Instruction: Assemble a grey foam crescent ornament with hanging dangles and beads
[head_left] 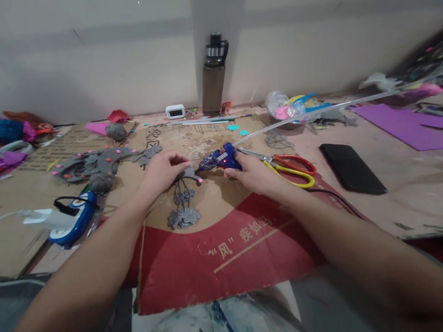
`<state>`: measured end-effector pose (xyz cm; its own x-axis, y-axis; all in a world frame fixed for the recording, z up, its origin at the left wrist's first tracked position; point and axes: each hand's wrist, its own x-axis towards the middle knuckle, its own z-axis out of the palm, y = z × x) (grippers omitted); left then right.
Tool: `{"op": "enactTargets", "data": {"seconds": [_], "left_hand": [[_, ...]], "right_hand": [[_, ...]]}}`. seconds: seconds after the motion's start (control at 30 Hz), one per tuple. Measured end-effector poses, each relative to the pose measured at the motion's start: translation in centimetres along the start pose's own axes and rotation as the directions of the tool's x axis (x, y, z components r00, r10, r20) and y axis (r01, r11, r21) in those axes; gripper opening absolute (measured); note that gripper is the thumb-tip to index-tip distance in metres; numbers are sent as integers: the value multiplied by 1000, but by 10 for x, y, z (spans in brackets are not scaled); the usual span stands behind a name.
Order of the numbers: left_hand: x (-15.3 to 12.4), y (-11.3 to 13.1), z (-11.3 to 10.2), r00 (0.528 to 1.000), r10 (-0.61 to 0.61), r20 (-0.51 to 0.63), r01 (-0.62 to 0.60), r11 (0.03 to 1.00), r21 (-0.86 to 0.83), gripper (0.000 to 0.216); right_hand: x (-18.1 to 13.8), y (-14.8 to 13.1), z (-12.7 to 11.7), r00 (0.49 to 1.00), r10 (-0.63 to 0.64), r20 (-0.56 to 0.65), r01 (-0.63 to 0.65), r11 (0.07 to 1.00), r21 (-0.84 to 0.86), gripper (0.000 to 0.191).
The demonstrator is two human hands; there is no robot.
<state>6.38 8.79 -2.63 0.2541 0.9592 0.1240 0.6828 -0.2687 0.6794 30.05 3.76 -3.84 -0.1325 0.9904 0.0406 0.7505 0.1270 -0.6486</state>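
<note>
My right hand [253, 173] is closed round a blue hot glue gun [218, 160], its nozzle pointing left and a long clear glue stick [314, 112] trailing up to the right. My left hand [163, 169] pinches the top of a grey felt ornament [182, 202], a string of grey flower shapes lying on the cardboard sheet [229, 254]. The gun's tip sits right at the top piece of the ornament, between my two hands.
Red and yellow scissors [289, 167] lie just right of my right hand, and a black phone [352, 168] further right. A brown water bottle [213, 76] and small white clock [175, 111] stand by the wall. Grey felt pieces [92, 164], a blue charger [75, 219] and purple sheets [406, 123] surround the cardboard.
</note>
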Motion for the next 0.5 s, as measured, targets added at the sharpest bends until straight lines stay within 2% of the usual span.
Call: {"op": "enactTargets", "data": {"seconds": [0.17, 0.33, 0.5], "left_hand": [[0, 1, 0, 1000, -10, -2, 10, 1000, -13, 21], [0, 0, 0, 1000, 2, 16, -2, 1000, 7, 18], [-1, 2, 1, 999, 41, -1, -41, 997, 58, 14]], "right_hand": [[-3, -2, -3, 998, -53, -28, 50, 992, -115, 19], [-12, -4, -8, 981, -187, -57, 180, 977, -111, 33], [-14, -5, -11, 978, -180, -108, 174, 983, -57, 29]]}}
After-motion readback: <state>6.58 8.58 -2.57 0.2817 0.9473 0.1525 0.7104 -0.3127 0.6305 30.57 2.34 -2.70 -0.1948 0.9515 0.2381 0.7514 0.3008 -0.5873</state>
